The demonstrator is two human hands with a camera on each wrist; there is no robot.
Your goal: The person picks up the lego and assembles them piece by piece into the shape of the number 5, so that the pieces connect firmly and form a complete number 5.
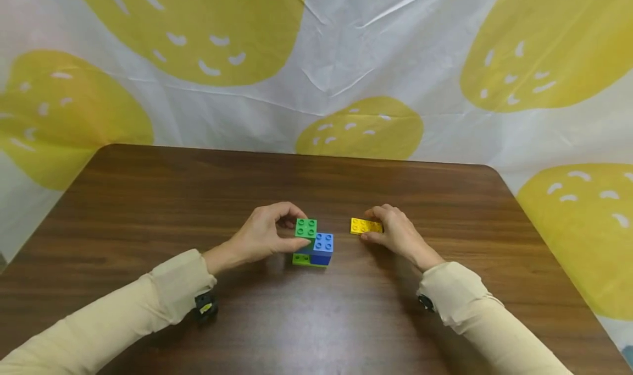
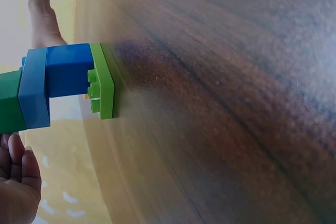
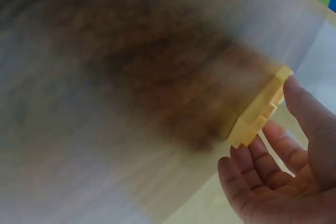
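Two hands work over a dark wooden desk (image 1: 148,199), each on its own toy bricks near the middle of the top. The person's left hand (image 1: 262,235) curls its fingers and thumb round a small stack of bricks (image 1: 312,243), which rests on the desk slightly nearer the front edge than the back. A green brick (image 1: 306,227) sits on top, a blue brick (image 1: 322,246) juts out beneath it to the right, and a thin lime-green plate (image 1: 300,259) forms the base; the left wrist view shows the same stack (image 2: 58,85) side-on, its lime plate (image 2: 102,80) flat against the wood, with fingertips (image 2: 16,156) just behind the green brick. The right hand (image 1: 395,232) pinches a flat yellow plate (image 1: 365,226) between thumb and fingers, just to the right of the stack and apart from it. In the blurred right wrist view that yellow plate (image 3: 260,111) lies against the desk with the thumb (image 3: 307,108) and fingers on either side of it. Cream sleeves (image 1: 163,295) cover both forearms. Behind the far edge hangs a white sheet printed with large yellow shapes (image 1: 198,28).
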